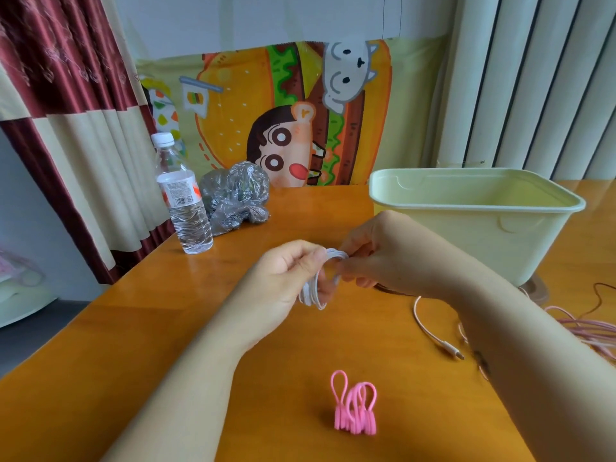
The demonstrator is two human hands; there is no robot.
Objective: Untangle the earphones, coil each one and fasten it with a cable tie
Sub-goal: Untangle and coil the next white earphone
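No legible words or numbers, water bottle (192, 228) label (176, 188) with a barcode (182, 201), its print too small to read

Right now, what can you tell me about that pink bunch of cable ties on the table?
The pink cable ties are a small bunch of soft, rubbery-looking strips, each with a thin loop on top and a flat tab below. They stand upright together on the wooden table, nearest the camera; nothing else touches them.

White coiled earphone (316, 285), pink ties (355, 411)
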